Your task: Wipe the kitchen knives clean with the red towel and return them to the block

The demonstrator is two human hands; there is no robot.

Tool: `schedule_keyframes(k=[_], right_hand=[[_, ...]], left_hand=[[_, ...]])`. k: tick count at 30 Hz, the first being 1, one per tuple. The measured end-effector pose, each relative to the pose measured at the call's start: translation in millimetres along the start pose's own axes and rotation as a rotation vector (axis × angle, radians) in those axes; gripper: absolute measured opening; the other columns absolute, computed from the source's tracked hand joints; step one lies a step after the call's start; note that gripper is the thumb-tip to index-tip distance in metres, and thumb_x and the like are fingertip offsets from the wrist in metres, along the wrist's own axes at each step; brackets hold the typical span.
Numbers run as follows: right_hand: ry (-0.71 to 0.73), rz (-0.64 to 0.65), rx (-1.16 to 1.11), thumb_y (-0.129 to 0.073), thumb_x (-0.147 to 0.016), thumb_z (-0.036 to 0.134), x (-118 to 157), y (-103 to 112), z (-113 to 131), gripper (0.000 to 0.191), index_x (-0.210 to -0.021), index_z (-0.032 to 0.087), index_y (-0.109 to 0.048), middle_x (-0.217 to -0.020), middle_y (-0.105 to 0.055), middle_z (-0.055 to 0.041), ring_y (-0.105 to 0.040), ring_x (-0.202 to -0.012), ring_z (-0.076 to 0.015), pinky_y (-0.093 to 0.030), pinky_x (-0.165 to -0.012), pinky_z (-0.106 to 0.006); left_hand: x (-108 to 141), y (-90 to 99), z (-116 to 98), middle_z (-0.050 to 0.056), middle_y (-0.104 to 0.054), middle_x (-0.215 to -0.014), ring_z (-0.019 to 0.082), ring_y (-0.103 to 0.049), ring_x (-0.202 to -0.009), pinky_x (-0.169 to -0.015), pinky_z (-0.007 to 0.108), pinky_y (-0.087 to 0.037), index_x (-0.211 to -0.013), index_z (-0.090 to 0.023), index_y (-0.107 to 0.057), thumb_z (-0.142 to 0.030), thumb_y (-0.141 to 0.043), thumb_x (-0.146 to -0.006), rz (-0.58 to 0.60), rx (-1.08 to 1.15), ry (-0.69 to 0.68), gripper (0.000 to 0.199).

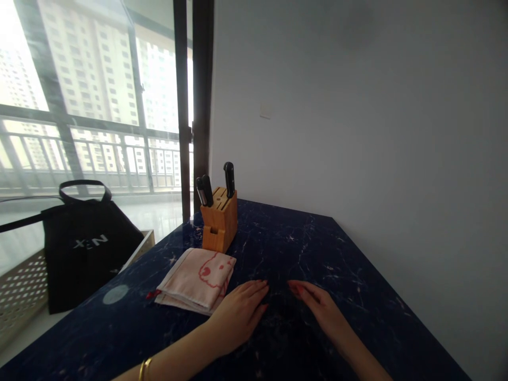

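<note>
My left hand (243, 312) hovers or rests at the front of the dark blue marbled table (278, 238), fingers stretched out, holding nothing. Just left of it lies a folded pink towel (190, 278) with a red cartoon animal outline. Across a small gap, my right hand (315, 301) is turned inward with its fingers extended and nothing visible in it. Behind the towel stands a wooden knife block (222, 227). Several black-handled tools are in its slots, including a knife (229, 180) at the back right.
A black cloth item with straps and white letters (85, 254) hangs over a pale perforated basket (24, 291) at the left, beside the table edge. A grey wall (357, 132) borders the table's right side. Glass doors (99, 79) stand at the back left.
</note>
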State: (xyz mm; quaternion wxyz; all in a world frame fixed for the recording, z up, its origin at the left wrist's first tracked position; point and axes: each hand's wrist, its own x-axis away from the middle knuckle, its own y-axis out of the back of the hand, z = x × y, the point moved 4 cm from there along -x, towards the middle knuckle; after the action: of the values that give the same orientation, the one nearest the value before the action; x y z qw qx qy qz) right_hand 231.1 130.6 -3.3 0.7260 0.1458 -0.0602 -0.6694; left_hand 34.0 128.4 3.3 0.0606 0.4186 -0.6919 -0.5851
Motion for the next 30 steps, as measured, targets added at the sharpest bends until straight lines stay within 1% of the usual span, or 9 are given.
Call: schedule_keyframes(k=[4,8,10,12,14,16,20,25,30], right_hand=[[-0.132,-0.023,-0.294,-0.056,-0.073,0.048,-0.2,-5.4,-13.9,0.040,-0.095,0.015,-0.065,-0.102,-0.063,-0.0113,-0.058,-0.092,-0.0236,-0.044,-0.083,-0.036],[-0.241,-0.036,-0.442,-0.061,-0.069,0.048,3.3,-8.6,-24.7,0.039,-0.085,0.014,-0.068,-0.086,-0.066,-0.0101,-0.060,-0.080,-0.0206,-0.046,-0.072,-0.031],[-0.274,-0.046,-0.461,-0.061,-0.069,0.049,5.2,-7.6,-28.3,0.038,-0.082,0.014,-0.068,-0.078,-0.066,-0.0083,-0.059,-0.071,-0.0170,-0.045,-0.066,-0.027],[-0.295,-0.063,-0.467,-0.060,-0.069,0.050,6.8,-5.9,-29.8,0.039,-0.080,0.014,-0.069,-0.073,-0.065,-0.0067,-0.058,-0.065,-0.0139,-0.043,-0.060,-0.024],[-0.304,-0.082,-0.467,-0.061,-0.068,0.052,7.9,-4.6,-29.2,0.040,-0.079,0.014,-0.069,-0.069,-0.064,-0.0057,-0.056,-0.061,-0.0120,-0.040,-0.056,-0.021],[-0.308,-0.102,-0.474,-0.062,-0.065,0.054,8.5,-4.2,-28.2,0.042,-0.077,0.014,-0.070,-0.066,-0.063,-0.0050,-0.054,-0.058,-0.0109,-0.038,-0.054,-0.020],[-0.346,-0.110,-0.489,-0.065,-0.057,0.058,8.1,-7.1,-31.6,0.047,-0.072,0.014,-0.070,-0.060,-0.060,-0.0042,-0.052,-0.054,-0.0103,-0.037,-0.051,-0.020],[-0.383,-0.089,-0.489,-0.066,-0.052,0.061,5.3,-9.8,-36.9,0.051,-0.070,0.014,-0.071,-0.057,-0.059,-0.0039,-0.050,-0.051,-0.0099,-0.035,-0.048,-0.020],[-0.410,-0.114,-0.447,-0.066,-0.051,0.062,6.1,-8.8,-31.9,0.052,-0.071,0.014,-0.071,-0.056,-0.057,-0.0033,-0.046,-0.046,-0.0077,-0.030,-0.043,-0.019]], left_hand=[[0.2,-2.9,4.4,0.003,-0.044,-0.131,0.017,-0.039,-0.120,-0.102,0.033,-0.032,-0.126,-0.021,-0.042,-0.025,-0.036,-0.088,0.049,-0.007,0.028,0.038],[-0.8,-1.9,3.7,0.003,-0.045,-0.131,0.017,-0.040,-0.118,-0.100,0.033,-0.032,-0.126,-0.023,-0.041,-0.024,-0.038,-0.087,0.055,0.016,0.025,0.039],[-1.8,0.5,2.3,0.002,-0.051,-0.124,0.018,-0.046,-0.111,-0.095,0.033,-0.036,-0.120,-0.024,-0.046,-0.022,-0.039,-0.086,0.031,0.038,0.045,0.034],[-2.9,3.0,1.9,0.002,-0.059,-0.107,0.018,-0.052,-0.098,-0.086,0.032,-0.040,-0.105,-0.024,-0.055,-0.021,-0.038,-0.086,0.007,0.046,0.092,0.025],[-3.6,4.5,2.4,0.002,-0.061,-0.090,0.017,-0.054,-0.086,-0.078,0.030,-0.041,-0.090,-0.022,-0.057,-0.022,-0.036,-0.087,-0.004,0.029,0.142,0.021],[-3.8,4.3,3.1,0.002,-0.059,-0.082,0.016,-0.055,-0.078,-0.071,0.028,-0.041,-0.082,-0.020,-0.055,-0.024,-0.034,-0.088,0.003,0.003,0.168,0.023],[-2.5,-0.1,4.8,0.001,-0.060,-0.076,0.014,-0.058,-0.070,-0.060,0.024,-0.039,-0.077,-0.020,-0.051,-0.029,-0.030,-0.089,0.045,-0.036,0.166,0.026],[0.1,-7.5,7.0,0.000,-0.064,-0.071,0.015,-0.061,-0.062,-0.049,0.024,-0.033,-0.076,-0.021,-0.048,-0.034,-0.024,-0.091,0.109,-0.105,0.159,0.031],[1.8,-10.8,7.1,0.001,-0.065,-0.068,0.018,-0.063,-0.060,-0.047,0.024,-0.032,-0.079,-0.022,-0.049,-0.039,-0.019,-0.091,0.142,-0.169,0.180,0.037]])
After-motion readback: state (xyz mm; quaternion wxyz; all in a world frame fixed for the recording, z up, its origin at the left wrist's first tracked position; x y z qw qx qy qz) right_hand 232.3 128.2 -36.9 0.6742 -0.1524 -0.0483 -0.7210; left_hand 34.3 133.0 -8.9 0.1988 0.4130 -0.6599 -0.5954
